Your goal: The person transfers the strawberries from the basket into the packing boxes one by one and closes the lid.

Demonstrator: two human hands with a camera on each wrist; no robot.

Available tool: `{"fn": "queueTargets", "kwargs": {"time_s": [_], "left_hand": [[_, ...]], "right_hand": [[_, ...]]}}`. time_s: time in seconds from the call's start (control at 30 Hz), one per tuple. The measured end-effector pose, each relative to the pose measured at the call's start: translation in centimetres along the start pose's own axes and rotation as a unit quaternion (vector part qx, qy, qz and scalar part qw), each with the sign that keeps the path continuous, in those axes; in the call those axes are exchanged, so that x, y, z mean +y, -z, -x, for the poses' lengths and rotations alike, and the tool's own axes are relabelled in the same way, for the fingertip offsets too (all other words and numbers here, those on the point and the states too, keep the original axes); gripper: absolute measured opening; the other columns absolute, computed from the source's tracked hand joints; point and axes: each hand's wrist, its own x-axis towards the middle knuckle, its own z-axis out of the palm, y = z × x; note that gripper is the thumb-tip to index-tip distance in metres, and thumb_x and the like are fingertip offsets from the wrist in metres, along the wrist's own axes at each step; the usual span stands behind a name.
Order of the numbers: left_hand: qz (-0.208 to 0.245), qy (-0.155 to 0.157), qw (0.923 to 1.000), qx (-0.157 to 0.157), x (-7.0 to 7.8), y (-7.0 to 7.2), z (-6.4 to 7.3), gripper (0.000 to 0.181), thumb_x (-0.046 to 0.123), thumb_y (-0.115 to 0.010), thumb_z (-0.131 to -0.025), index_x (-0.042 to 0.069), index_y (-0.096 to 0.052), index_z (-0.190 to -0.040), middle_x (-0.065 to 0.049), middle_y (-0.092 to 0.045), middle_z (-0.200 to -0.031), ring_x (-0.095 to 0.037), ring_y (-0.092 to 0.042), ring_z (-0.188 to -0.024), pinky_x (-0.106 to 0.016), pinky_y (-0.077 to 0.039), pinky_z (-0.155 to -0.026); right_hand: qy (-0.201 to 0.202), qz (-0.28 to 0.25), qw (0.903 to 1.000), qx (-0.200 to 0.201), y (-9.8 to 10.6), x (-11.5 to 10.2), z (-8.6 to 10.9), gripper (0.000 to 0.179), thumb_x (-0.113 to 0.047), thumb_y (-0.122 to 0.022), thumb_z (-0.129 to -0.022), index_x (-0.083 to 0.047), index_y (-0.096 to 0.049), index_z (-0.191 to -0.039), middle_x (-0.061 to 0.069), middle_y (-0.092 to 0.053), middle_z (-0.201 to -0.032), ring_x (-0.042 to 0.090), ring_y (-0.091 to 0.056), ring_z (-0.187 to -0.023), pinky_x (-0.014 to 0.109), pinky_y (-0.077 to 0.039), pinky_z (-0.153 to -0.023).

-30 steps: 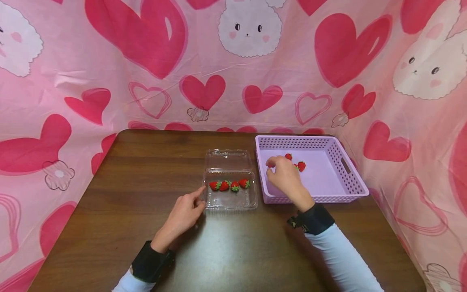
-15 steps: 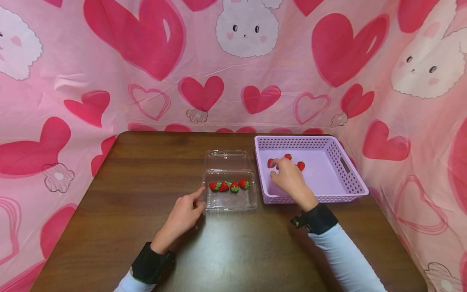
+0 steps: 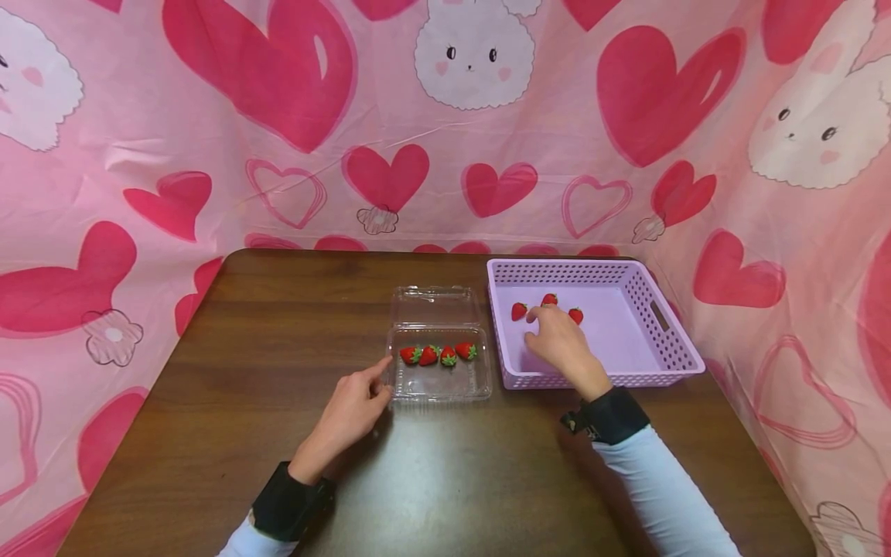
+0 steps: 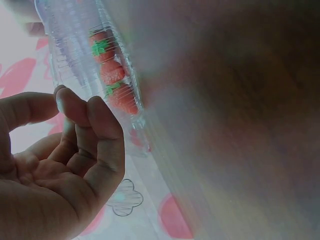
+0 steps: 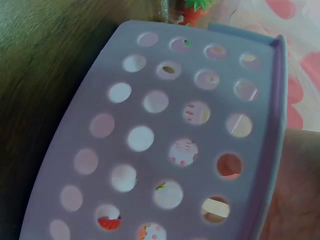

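A clear plastic clamshell box [image 3: 438,387] lies with its lid back, several strawberries [image 3: 448,357] in a row inside. My left hand [image 3: 351,410] is at its left edge; in the left wrist view, that hand's [image 4: 75,160] thumb and index finger meet at the rim. Inside the lilac basket [image 3: 626,379], my right hand [image 3: 562,340] hovers with thumb and index finger apart and nothing between them. Around it lie a strawberry [image 3: 519,311] to the left, another strawberry [image 3: 550,299] behind and a third strawberry [image 3: 576,316] at its knuckles. The space under the palm is hidden.
Box and basket stand side by side on a dark wooden table [image 3: 292,325]. A pink cloth [image 3: 292,116] with hearts and rabbits hangs behind and at both sides. In the right wrist view, the basket's perforated wall [image 5: 145,115] blocks most of the scene.
My right hand has drawn back from the strawberry at the basket's left, shifting right and slightly toward me. That strawberry now shows fully. The left hand and the box have stayed put.
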Motion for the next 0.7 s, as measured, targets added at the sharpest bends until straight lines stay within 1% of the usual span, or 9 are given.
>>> {"fn": "queueTargets", "kwargs": {"time_s": [0.1,0.2,0.3,0.4,0.53,0.7], "left_hand": [[0.002,0.0,1.0,0.0,0.0,0.0,0.0,0.055,0.003,-0.063,-0.097,-0.002,-0.054,-0.151,0.002,-0.051,-0.065,-0.014,-0.047,-0.045,-0.027,-0.036,-0.045],[0.001,-0.001,1.0,0.0,0.0,0.0,0.0,0.055,0.003,-0.063,-0.097,-0.002,-0.054,-0.151,0.002,-0.051,-0.064,-0.013,-0.047,-0.045,-0.027,-0.036,-0.045],[-0.001,-0.002,1.0,0.0,0.0,0.1,0.0,0.055,0.003,-0.062,-0.097,-0.002,-0.054,-0.151,0.003,-0.051,-0.063,-0.013,-0.047,-0.045,-0.027,-0.036,-0.046],[0.0,-0.001,1.0,-0.001,0.0,0.1,-0.1,0.055,0.003,-0.062,-0.097,-0.002,-0.054,-0.152,0.003,-0.051,-0.063,-0.013,-0.047,-0.044,-0.027,-0.036,-0.046],[0.003,-0.001,1.0,0.0,0.1,0.2,0.0,0.055,0.003,-0.062,-0.097,-0.002,-0.054,-0.152,0.002,-0.05,-0.063,-0.014,-0.046,-0.044,-0.027,-0.036,-0.045],[0.004,-0.002,1.0,-0.001,0.1,0.2,0.1,0.055,0.003,-0.063,-0.097,-0.002,-0.053,-0.152,0.002,-0.051,-0.064,-0.014,-0.047,-0.044,-0.027,-0.036,-0.045]], "right_hand": [[-0.008,0.008,0.9999,-0.002,0.0,0.3,0.1,0.032,-0.013,-0.065,-0.089,0.005,-0.071,-0.114,0.027,-0.065,-0.114,0.043,-0.062,-0.106,0.059,-0.052,-0.085],[-0.012,0.019,0.9997,-0.001,0.0,0.6,0.2,0.033,-0.014,-0.066,-0.09,0.005,-0.071,-0.116,0.028,-0.064,-0.113,0.046,-0.061,-0.106,0.061,-0.052,-0.084],[-0.02,0.028,0.9994,-0.001,0.0,0.9,0.2,0.036,-0.015,-0.067,-0.091,0.005,-0.07,-0.121,0.031,-0.061,-0.118,0.051,-0.058,-0.111,0.064,-0.05,-0.087],[-0.03,0.031,0.9991,-0.004,0.0,1.2,0.2,0.039,-0.017,-0.067,-0.093,0.005,-0.068,-0.126,0.033,-0.058,-0.123,0.054,-0.054,-0.115,0.066,-0.048,-0.089],[-0.036,0.031,0.9989,-0.005,0.0,1.5,0.2,0.043,-0.017,-0.066,-0.095,0.006,-0.066,-0.131,0.034,-0.057,-0.123,0.054,-0.052,-0.117,0.067,-0.048,-0.09],[-0.048,0.025,0.9984,-0.016,0.0,2.1,0.2,0.045,-0.015,-0.066,-0.093,0.005,-0.066,-0.134,0.032,-0.056,-0.119,0.052,-0.054,-0.114,0.065,-0.048,-0.088]]}}
